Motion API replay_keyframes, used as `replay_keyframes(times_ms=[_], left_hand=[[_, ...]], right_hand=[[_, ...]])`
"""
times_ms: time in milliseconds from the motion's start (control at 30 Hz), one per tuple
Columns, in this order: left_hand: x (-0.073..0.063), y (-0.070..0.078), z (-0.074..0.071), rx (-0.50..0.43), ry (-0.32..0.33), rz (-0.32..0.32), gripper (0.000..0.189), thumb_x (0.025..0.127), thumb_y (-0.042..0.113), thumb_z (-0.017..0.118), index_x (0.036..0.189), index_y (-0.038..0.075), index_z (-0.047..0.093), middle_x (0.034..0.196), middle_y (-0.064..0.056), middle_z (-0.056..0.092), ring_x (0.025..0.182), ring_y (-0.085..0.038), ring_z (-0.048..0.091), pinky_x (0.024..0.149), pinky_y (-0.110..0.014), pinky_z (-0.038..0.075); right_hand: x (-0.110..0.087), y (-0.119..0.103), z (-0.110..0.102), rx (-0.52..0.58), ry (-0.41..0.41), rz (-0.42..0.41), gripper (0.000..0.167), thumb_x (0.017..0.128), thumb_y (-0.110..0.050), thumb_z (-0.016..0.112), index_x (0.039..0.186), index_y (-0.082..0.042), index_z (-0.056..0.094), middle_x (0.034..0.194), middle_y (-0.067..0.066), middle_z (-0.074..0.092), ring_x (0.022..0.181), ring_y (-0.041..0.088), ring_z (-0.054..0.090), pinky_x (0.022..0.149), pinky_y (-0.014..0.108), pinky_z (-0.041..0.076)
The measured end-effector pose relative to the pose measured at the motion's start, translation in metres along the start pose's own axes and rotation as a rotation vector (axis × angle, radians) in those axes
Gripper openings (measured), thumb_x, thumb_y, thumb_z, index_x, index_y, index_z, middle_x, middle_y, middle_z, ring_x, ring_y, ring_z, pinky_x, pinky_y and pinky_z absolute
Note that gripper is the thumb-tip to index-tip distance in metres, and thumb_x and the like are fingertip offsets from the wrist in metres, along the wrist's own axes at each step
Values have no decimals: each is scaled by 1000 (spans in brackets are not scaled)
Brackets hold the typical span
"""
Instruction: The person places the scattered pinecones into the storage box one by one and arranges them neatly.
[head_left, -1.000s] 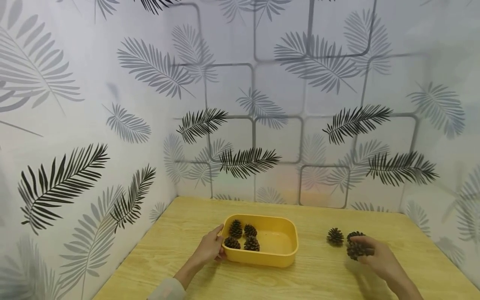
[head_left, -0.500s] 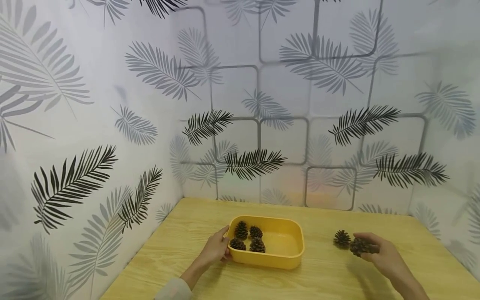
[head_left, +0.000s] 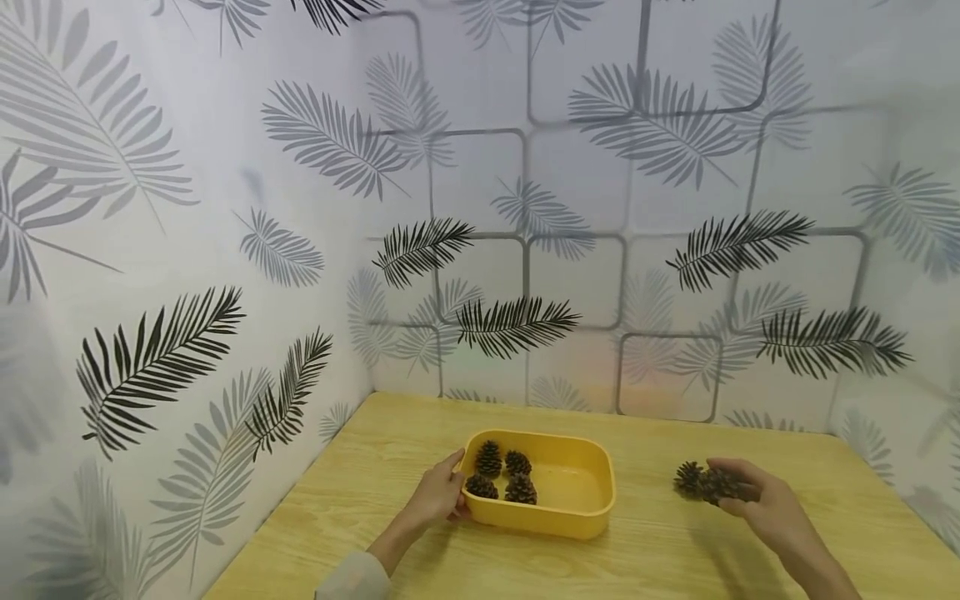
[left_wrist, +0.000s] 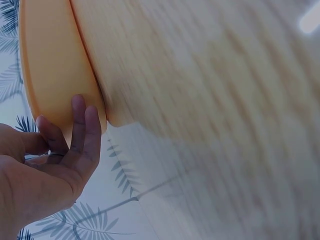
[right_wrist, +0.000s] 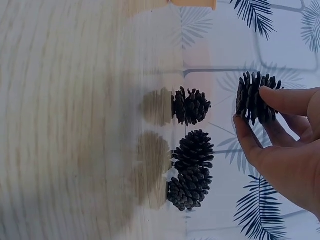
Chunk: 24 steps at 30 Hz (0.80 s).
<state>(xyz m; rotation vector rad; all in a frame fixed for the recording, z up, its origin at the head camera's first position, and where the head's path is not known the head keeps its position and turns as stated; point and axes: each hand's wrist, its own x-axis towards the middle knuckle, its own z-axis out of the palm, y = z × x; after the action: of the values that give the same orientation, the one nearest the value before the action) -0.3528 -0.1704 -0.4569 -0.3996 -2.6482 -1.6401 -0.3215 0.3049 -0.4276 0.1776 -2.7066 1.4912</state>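
Note:
A yellow box [head_left: 543, 518] stands on the table with several brown pine cones [head_left: 488, 458] in its left part. My left hand [head_left: 435, 497] grips the box's left end, its fingertips [left_wrist: 91, 116] against the outer wall in the left wrist view. In my right hand [head_left: 776, 508] a pine cone [right_wrist: 256, 99] is held between thumb and fingers, raised above the table. Three loose pine cones stand near it in the right wrist view: one apart [right_wrist: 191, 106], and two side by side [right_wrist: 194, 150]. In the head view the held cone overlaps a loose one [head_left: 687, 477].
The light wood-grain table [head_left: 420, 417] runs back to a white wall [head_left: 555, 275] with leaf and line prints. Another printed wall [head_left: 187, 400] borders it on the left. A corner of the yellow box [right_wrist: 197, 2] shows at the top of the right wrist view.
The held pine cone has moved slightly left over the table, now overlapping the loose cone in the head view. That view has swung a little left. My left hand stays on the box.

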Motion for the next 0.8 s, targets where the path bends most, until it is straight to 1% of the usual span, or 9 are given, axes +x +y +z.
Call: replay_keyframes(times_ms=[133, 233, 400, 467, 600, 667, 800], left_hand=[[0, 0, 0, -4, -1, 8, 53, 112, 6, 38, 161, -7, 24, 69, -18, 60, 67, -38, 73, 58, -42, 63], [1, -2, 0, 0, -2, 10, 52, 112, 5, 38, 161, -7, 24, 69, -19, 60, 66, -37, 73, 58, -42, 63], [3, -2, 0, 5, -2, 12, 52, 113, 6, 38, 162, -7, 24, 69, -17, 60, 66, -36, 73, 57, -41, 62], [2, -1, 0, 3, -3, 11, 52, 113, 6, 38, 161, -7, 25, 69, -18, 60, 66, -37, 73, 57, -42, 63], [1, 0, 0, 5, -3, 3, 52, 113, 6, 39, 161, -7, 25, 69, -19, 60, 66, -38, 73, 59, -43, 63], [1, -1, -1, 8, -4, 0, 52, 113, 6, 38, 161, -7, 25, 69, -19, 60, 65, -37, 73, 59, -43, 63], [3, -2, -1, 18, -7, -2, 52, 113, 7, 37, 162, -6, 24, 68, -15, 60, 64, -32, 73, 58, -39, 63]], right_hand=[[-1, -3, 3, 3, 18, -39, 62, 99, 0, 65, 156, 3, 40, 158, 34, 34, 126, 51, 54, 96, 56, 56], [-1, -5, 7, 5, 47, -89, 61, 99, 1, 65, 155, 3, 42, 156, 34, 38, 126, 52, 55, 93, 49, 59], [-1, -9, 11, -1, 89, -145, 58, 98, 3, 65, 152, 4, 44, 153, 35, 41, 127, 54, 54, 90, 46, 60], [-1, -10, 13, -4, 97, -153, 57, 98, 3, 65, 152, 5, 45, 153, 35, 42, 127, 54, 54, 90, 45, 60], [0, -13, 16, 8, 106, -165, 57, 97, 5, 65, 151, 5, 45, 152, 34, 44, 129, 55, 53, 89, 39, 61], [1, -14, 18, 20, 107, -168, 57, 97, 4, 66, 151, 5, 46, 152, 34, 44, 131, 56, 52, 89, 39, 61], [4, -18, 20, 30, 108, -171, 56, 98, 3, 66, 150, 4, 47, 152, 35, 44, 129, 55, 54, 88, 34, 60]])
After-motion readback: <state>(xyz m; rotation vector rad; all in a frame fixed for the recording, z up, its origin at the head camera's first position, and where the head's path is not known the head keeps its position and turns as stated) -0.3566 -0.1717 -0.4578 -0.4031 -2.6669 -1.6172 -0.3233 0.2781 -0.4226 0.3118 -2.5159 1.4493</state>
